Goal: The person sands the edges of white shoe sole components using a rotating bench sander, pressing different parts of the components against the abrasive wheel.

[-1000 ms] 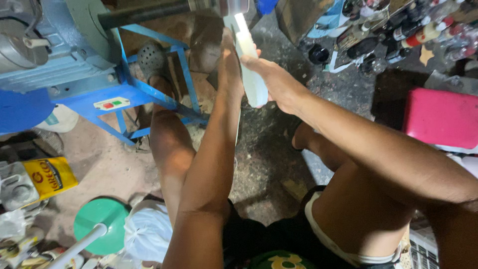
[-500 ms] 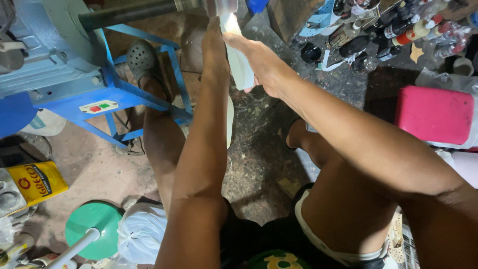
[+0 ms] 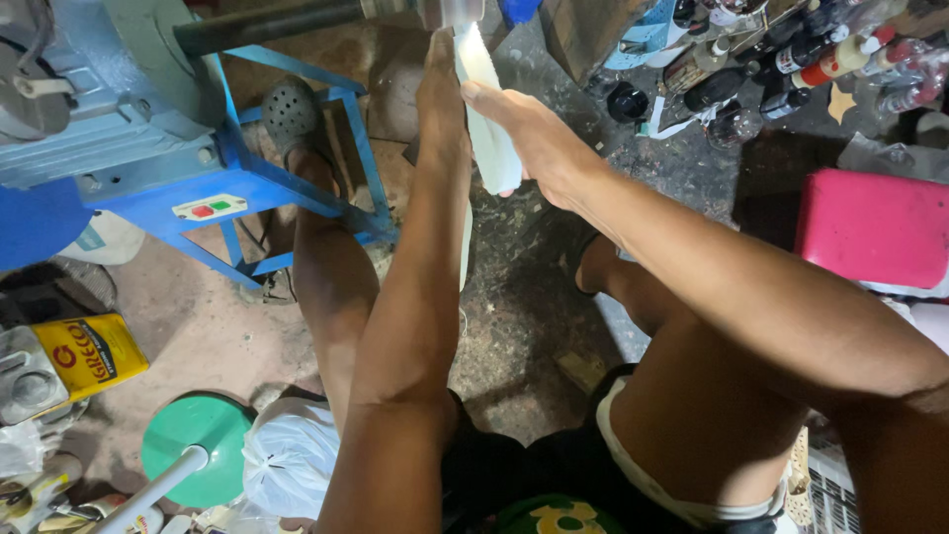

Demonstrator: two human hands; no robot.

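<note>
Both my hands reach forward and hold a long white flat piece (image 3: pixel 489 129) up against the end of a dark horizontal shaft (image 3: pixel 267 25) on a blue machine (image 3: pixel 109 109). My left hand (image 3: pixel 441 94) presses along the piece's left side. My right hand (image 3: pixel 529 138) grips it from the right, fingers wrapped on it. The piece's top end meets the shaft's tip at the frame's upper edge, where the contact is partly cut off. My bare legs and a foot in a perforated clog (image 3: pixel 292 114) rest on the floor below.
The machine's blue metal frame (image 3: pixel 297 193) carries a red and green switch (image 3: pixel 208 209). A yellow can (image 3: pixel 84 356), a green disc stand (image 3: pixel 193 445) and a white bag (image 3: pixel 292 465) lie at lower left. Dark bottles (image 3: pixel 771 64) crowd the upper right beside a pink box (image 3: pixel 870 227).
My hands and the white piece have moved up and forward toward the shaft's end. The view has shifted slightly, with the machine sitting higher in the frame.
</note>
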